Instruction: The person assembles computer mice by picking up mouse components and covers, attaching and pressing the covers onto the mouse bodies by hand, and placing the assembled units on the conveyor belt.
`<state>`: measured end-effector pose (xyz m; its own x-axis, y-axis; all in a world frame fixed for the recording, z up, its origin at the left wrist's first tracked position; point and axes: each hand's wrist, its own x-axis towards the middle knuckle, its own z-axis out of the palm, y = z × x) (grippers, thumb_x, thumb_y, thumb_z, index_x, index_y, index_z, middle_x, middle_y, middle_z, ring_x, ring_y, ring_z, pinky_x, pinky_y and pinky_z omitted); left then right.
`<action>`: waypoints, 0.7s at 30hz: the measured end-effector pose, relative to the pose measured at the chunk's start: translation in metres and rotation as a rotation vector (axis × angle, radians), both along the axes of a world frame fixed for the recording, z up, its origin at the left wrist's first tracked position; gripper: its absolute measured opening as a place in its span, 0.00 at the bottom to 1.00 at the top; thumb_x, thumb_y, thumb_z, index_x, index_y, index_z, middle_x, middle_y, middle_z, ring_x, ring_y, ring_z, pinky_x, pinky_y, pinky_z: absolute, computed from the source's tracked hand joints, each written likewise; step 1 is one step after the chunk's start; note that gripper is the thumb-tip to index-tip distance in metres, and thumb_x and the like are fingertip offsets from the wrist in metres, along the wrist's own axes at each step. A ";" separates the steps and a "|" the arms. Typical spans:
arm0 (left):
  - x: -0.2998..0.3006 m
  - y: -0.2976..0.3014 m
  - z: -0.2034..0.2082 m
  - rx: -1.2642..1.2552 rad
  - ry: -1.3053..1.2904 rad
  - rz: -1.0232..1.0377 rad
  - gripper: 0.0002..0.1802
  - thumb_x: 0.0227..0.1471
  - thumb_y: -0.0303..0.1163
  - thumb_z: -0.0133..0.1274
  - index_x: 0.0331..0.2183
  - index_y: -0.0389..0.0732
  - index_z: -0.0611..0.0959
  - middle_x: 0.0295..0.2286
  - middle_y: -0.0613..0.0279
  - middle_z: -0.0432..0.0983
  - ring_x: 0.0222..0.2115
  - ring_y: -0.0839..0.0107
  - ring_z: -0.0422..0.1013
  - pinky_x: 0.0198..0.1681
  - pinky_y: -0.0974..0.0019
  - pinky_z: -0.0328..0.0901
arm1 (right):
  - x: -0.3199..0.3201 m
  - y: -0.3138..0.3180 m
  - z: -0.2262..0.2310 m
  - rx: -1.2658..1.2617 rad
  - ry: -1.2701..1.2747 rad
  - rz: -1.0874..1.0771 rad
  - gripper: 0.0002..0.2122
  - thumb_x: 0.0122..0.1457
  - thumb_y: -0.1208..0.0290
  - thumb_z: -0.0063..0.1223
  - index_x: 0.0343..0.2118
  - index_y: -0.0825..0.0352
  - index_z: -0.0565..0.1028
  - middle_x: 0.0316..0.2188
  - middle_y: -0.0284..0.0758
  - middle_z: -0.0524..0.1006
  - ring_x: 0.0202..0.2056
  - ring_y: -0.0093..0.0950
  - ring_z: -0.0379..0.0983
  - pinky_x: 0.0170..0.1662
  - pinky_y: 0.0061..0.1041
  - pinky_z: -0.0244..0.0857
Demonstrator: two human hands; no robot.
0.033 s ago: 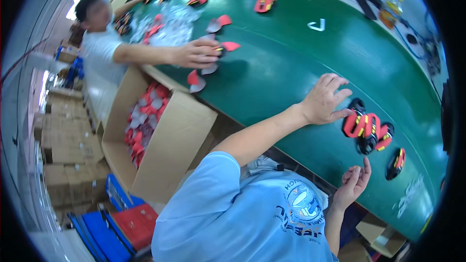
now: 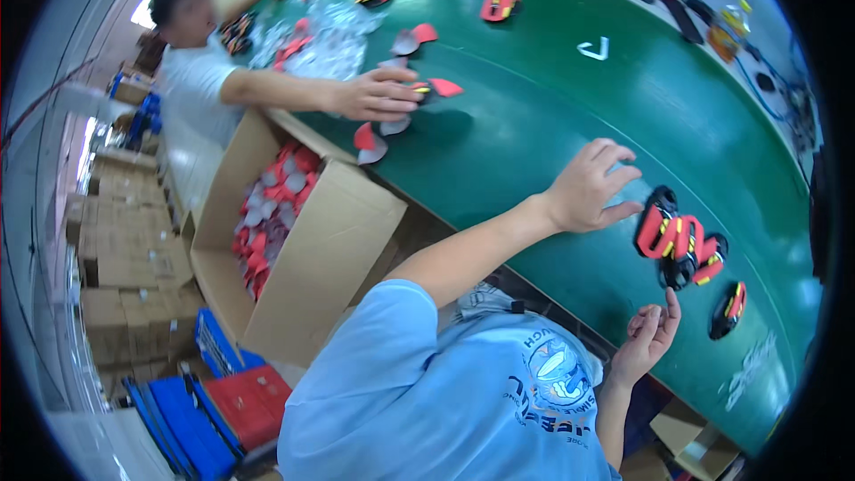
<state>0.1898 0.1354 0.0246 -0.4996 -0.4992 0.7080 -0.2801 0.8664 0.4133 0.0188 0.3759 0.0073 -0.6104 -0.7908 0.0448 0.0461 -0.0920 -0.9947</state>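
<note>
A tight cluster of rounded black and red pieces with yellow marks (image 2: 681, 240), looking like small toy cars, lies on the green tabletop (image 2: 534, 294). My left hand (image 2: 595, 185) hovers at its left side, empty, fingers spread and thumb tip close to the nearest piece. Below the cluster is my right hand (image 2: 648, 338), with nothing visible in it. Its index finger points up at the lowest black piece, its tip very near or touching; the other fingers are bent. One more such piece (image 2: 728, 310) sits apart on the right.
At left a person's hand (image 2: 378, 96) reaches over the table, on a black piece beside red and grey curved parts (image 2: 370, 144). An open carton (image 2: 325, 258) of such parts stands at the table's edge. Clear plastic bags (image 2: 334, 44) and a yellow bottle (image 2: 728, 31) lie farther off.
The view has shifted a little, so the table and pieces sit slightly farther right in the picture. My left thumb shows a little farther from the cluster; both hands keep their shape.
</note>
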 end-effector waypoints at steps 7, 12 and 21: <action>0.153 0.058 0.003 0.007 0.025 0.529 0.15 0.48 0.35 0.70 0.36 0.41 0.84 0.38 0.56 0.78 0.41 0.54 0.72 0.45 0.53 0.68 | 0.046 -0.088 0.017 0.060 0.231 0.526 0.12 0.67 0.74 0.58 0.51 0.72 0.79 0.34 0.32 0.79 0.35 0.18 0.73 0.39 0.20 0.68; 0.173 0.027 0.005 -0.072 -0.173 0.528 0.20 0.47 0.34 0.70 0.42 0.39 0.84 0.46 0.49 0.77 0.49 0.47 0.73 0.55 0.49 0.68 | 0.070 -0.133 0.056 -0.172 0.517 0.730 0.13 0.59 0.75 0.64 0.47 0.70 0.81 0.37 0.39 0.82 0.38 0.32 0.78 0.45 0.30 0.71; 0.177 -0.056 -0.024 0.205 -0.474 0.803 0.30 0.56 0.46 0.63 0.54 0.38 0.80 0.58 0.37 0.67 0.58 0.39 0.63 0.62 0.41 0.59 | -0.051 -0.147 0.027 0.194 1.580 0.541 0.20 0.61 0.66 0.62 0.56 0.62 0.80 0.61 0.41 0.75 0.71 0.47 0.58 0.76 0.54 0.39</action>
